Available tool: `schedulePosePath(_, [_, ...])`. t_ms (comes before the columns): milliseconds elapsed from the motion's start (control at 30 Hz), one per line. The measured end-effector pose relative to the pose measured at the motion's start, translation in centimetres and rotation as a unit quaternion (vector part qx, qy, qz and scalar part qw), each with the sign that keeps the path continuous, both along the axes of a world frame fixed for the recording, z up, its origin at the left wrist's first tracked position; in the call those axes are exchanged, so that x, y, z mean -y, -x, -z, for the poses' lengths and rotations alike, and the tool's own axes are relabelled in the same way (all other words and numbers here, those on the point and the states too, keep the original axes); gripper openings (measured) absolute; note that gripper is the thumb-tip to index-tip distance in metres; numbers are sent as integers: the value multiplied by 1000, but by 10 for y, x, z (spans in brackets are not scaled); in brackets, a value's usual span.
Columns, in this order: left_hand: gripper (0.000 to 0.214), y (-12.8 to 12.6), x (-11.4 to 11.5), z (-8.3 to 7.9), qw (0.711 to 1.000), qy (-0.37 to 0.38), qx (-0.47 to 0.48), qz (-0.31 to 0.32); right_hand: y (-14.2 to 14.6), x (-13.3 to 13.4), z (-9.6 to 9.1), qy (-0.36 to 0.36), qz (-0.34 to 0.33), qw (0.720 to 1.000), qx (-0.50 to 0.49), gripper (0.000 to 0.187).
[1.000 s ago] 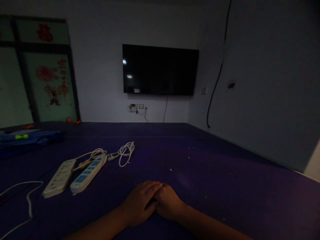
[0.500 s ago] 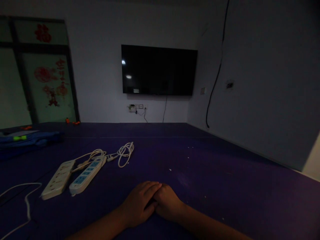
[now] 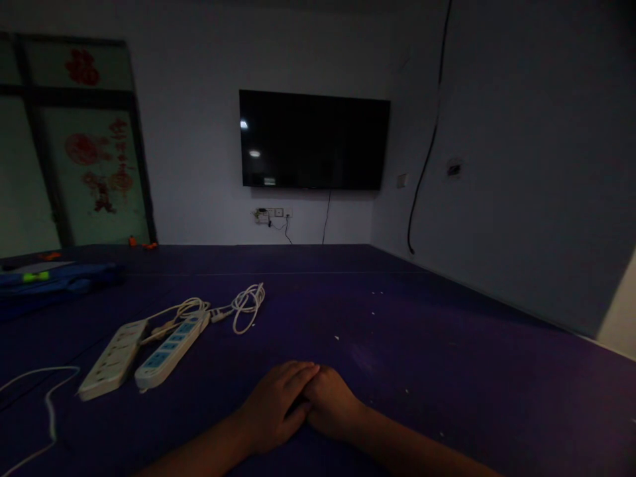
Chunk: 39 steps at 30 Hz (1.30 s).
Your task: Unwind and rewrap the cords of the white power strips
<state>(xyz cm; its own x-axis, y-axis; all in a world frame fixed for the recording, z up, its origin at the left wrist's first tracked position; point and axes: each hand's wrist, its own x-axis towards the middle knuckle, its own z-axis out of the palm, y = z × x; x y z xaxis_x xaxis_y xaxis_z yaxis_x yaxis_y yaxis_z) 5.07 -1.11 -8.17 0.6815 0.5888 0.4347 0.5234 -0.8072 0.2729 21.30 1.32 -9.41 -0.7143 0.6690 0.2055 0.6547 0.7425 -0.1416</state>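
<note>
My left hand (image 3: 278,404) is laid over my right hand (image 3: 332,403) at the bottom middle of the head view, its fingers wrapped across the knuckles. Below it, my right hand is curled into a fist. Both rest on the dark purple surface (image 3: 397,331), and no object shows in either. Left of them lie two power strips side by side: a white one (image 3: 112,361) and one with blue sockets (image 3: 171,351). A coiled white cord (image 3: 248,308) lies beyond the strips' far end.
A loose white cable (image 3: 52,414) runs along the lower left. Blue cloth (image 3: 82,277) with a bright green item (image 3: 36,276) lies further back. Small orange objects (image 3: 149,246) sit near the glass door (image 3: 94,179). A television (image 3: 315,140) and a hanging black cable (image 3: 430,156) are on the walls.
The view has shifted very slightly, so the background sits a little further left. My hands stay clasped in the same place.
</note>
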Motion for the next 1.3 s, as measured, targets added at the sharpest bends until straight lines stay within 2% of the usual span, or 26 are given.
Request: schedulePosePath(1300, [60,0,0,2,1000,-3,1,-3,0,0,-1,-2,8,1000,0,40])
